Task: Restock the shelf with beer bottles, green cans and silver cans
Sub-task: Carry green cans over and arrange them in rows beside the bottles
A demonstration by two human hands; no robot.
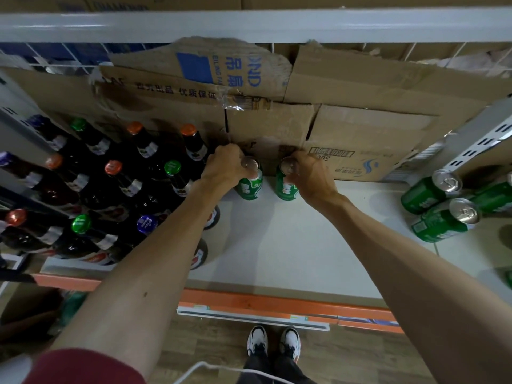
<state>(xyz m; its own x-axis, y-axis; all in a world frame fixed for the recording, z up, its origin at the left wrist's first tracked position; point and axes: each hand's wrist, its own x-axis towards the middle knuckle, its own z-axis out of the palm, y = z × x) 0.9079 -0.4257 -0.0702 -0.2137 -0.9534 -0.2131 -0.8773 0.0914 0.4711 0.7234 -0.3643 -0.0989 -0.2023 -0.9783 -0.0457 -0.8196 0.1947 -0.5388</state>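
Observation:
Two upright green cans stand side by side at the back of the white shelf (277, 245), against the cardboard. My left hand (224, 164) grips the top of the left green can (250, 188). My right hand (310, 176) grips the top of the right green can (285, 189). Several dark beer bottles (124, 187) with orange, green and purple caps fill the shelf's left part, right beside my left forearm. Three green cans (440, 206) stand grouped at the shelf's right end.
Flattened cardboard boxes (346, 112) line the back of the shelf. A grey upper shelf edge (249, 26) runs overhead. An orange price rail (277, 303) fronts the shelf. A slotted metal upright (476, 145) stands at the right. My shoes (273, 343) are on the wooden floor below.

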